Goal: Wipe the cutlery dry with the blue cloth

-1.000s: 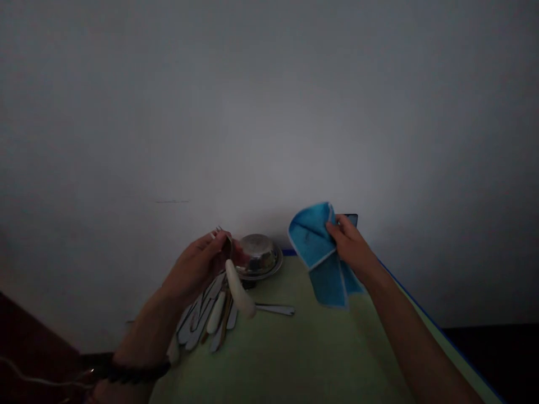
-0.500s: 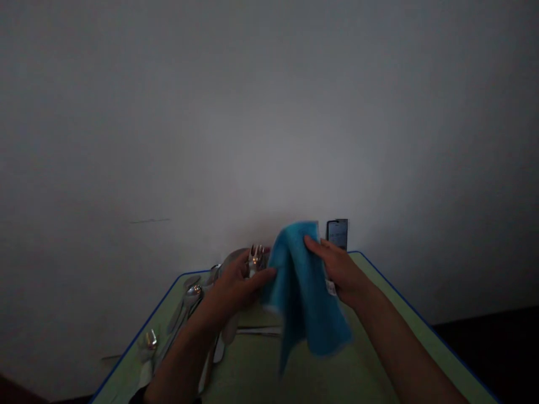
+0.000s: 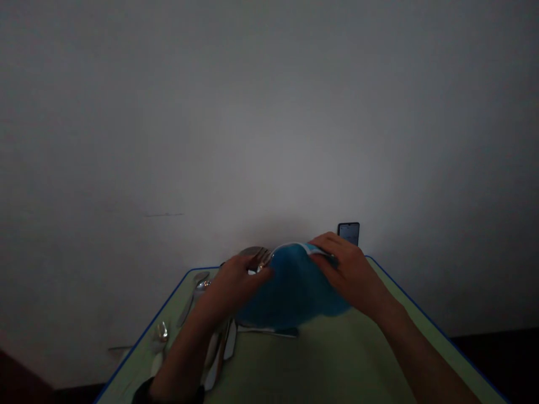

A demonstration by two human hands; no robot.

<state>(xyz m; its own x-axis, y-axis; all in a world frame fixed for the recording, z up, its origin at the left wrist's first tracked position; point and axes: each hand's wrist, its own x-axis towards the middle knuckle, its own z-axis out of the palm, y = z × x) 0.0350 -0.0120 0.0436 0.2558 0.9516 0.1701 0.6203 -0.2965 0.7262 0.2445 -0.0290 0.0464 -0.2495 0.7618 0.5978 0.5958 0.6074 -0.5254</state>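
My left hand [image 3: 240,280] is closed around a metal fork [image 3: 264,256], its tines pointing up between thumb and fingers; the lower part of the fork is hidden. My right hand [image 3: 343,264] pinches the pale-edged top of a blue cloth [image 3: 295,292]. The cloth hangs down between both hands, slightly blurred, and its left side reaches my left thumb. Whether that thumb also grips the cloth I cannot tell. Below the cloth, a thin piece of cutlery [image 3: 269,331] lies crosswise on the green table [image 3: 320,365].
Several spoons and other cutlery lie along the table's left side, among them a shiny spoon [image 3: 202,285] and another shiny piece [image 3: 161,332]. White-ended utensils [image 3: 229,342] lie by my left forearm. A phone [image 3: 348,233] leans on the wall [image 3: 269,140] behind the table.
The cloth has swung from hanging in a narrow fold to spreading wide between my hands, its top edge lower. My right hand has turned over. The fork has tilted to the right.
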